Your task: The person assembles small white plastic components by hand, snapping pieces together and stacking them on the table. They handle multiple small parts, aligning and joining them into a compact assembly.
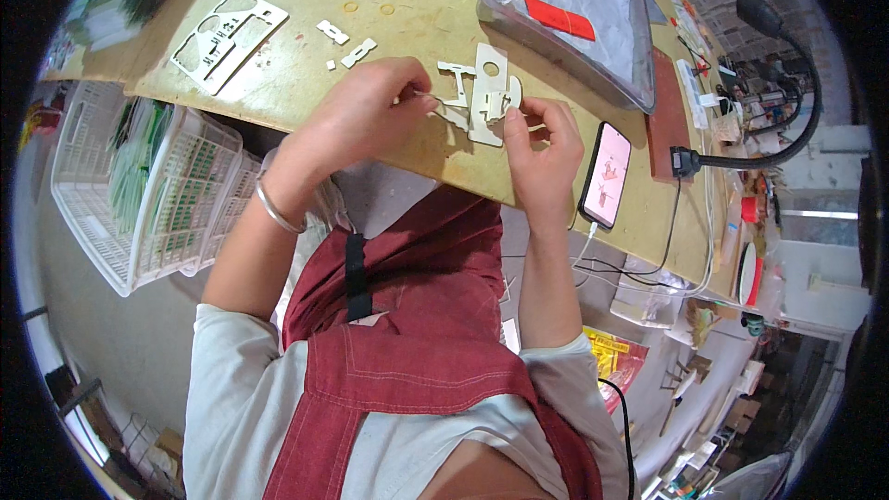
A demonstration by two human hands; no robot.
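Observation:
Near the table's front edge, my left hand [370,106] pinches a small flat white cut-out piece [451,115] between thumb and fingers. My right hand [544,143] is closed at the right side of a partly joined white flat-panel model [489,93], which has a round hole near its top. A smaller panel stands across its middle, by my right fingertips. Just left of the model lies a T-shaped white piece [457,80]. Two small notched white pieces, one of them a notched strip [358,53], rest on the table beyond my left hand.
A white punched-out sheet [228,41] lies at the left. At the back right stands a grey tray [565,60] holding a red packet [559,18]. A lit phone [606,174] with a cable is beside my right hand. White baskets [139,185] stand lower left.

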